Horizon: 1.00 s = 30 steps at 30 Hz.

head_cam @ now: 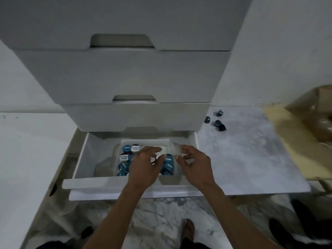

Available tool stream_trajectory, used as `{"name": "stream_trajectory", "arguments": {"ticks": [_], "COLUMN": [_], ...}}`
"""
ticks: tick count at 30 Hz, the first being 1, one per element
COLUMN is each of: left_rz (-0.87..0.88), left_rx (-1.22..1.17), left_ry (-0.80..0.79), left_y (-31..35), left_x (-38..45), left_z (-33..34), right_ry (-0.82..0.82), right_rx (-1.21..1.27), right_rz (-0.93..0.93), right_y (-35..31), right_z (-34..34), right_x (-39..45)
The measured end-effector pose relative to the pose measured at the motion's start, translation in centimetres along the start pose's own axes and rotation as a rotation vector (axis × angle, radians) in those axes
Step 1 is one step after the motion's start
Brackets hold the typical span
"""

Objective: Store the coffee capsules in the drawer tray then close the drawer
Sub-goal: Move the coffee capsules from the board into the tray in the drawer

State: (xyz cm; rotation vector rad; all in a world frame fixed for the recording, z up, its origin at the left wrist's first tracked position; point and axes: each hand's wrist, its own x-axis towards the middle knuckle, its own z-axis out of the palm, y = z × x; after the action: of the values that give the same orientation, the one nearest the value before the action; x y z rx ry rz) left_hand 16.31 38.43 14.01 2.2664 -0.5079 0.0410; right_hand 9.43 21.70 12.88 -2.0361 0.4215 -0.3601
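Both hands (161, 164) loosely curled over blurred tray (175, 150), left hand's (145, 166) grip unclear.

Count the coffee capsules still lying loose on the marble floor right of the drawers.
4. They cluster near the wall: one farthest back, one to its left, one teal-topped, and one touching it in front. None looks hidden.

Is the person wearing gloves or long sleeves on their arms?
No. Both the left hand and the right hand are bare, with no gloves. The forearms are bare too, with no sleeves in sight. I see no watch, bracelet or rings, though the picture is a bit blurry.
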Motion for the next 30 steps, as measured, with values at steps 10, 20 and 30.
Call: {"name": "stream_trajectory", "arguments": {"ticks": [10, 20, 30], "left_rz": [0.199, -0.029, -0.087], "left_rx": [-0.093, 0.028, 0.139], "left_ry": [-0.100, -0.188, -0.354], "left_y": [11.7, 14.1, 10.7], "left_x": [4.5, 13.0, 21.4], "left_z": [11.1, 24.9, 31.7], "right_ry": [0.184, 0.017, -0.205], "right_rx": [-0.101, -0.108, -0.118], "right_rz": [0.127, 0.250, 0.367], "right_y": [6.5, 17.2, 23.0], "right_z": [-15.7, -22.2, -15.9], "right_x": [3.2, 15.3, 23.4]}}
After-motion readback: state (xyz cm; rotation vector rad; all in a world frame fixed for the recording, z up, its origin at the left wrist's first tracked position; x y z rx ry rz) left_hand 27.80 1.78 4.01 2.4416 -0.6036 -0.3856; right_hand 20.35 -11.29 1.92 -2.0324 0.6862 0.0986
